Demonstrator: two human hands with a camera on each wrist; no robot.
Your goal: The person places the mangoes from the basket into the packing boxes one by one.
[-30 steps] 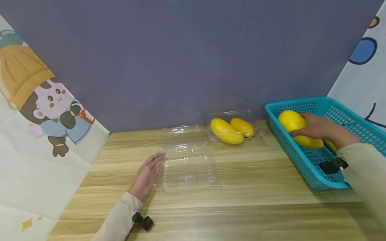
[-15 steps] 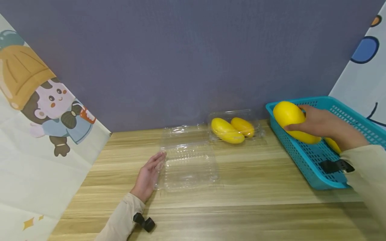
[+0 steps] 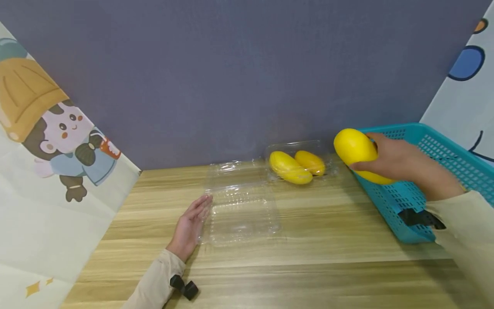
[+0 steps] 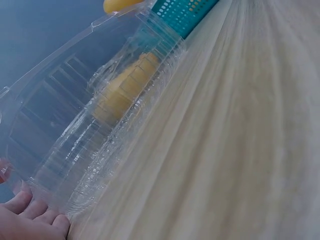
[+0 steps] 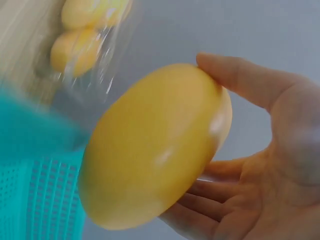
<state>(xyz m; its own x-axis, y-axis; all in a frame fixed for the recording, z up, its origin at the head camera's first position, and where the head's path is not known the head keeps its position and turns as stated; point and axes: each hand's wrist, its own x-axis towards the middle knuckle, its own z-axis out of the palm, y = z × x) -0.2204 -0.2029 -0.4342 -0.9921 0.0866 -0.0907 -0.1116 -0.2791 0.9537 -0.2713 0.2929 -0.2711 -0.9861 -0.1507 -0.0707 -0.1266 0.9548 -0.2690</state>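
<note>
In the head view, my right hand (image 3: pixel 397 159) holds a yellow mango (image 3: pixel 356 150) above the left rim of the teal basket (image 3: pixel 382 206). The right wrist view shows thumb and fingers spread around one side of this mango (image 5: pixel 155 150). My left hand (image 3: pixel 187 227) rests at the left edge of a clear plastic clamshell container (image 3: pixel 241 219), which lies unfolded with nothing in it. Its fingers (image 4: pixel 37 210) touch the clear wall in the left wrist view. Behind it to the right, another clear container (image 3: pixel 328 167) bears two mangoes (image 3: pixel 289 167).
The wooden table (image 3: pixel 308 262) runs up to a dark grey-blue panel (image 3: pixel 239 81) at the back. The basket stands at the right beside a printed white side panel (image 3: pixel 467 107). Another printed panel (image 3: pixel 23 214) borders the left.
My right hand has lifted the mango from inside the basket and carried it left, over the basket's rim. The left hand and the containers stay in place.
</note>
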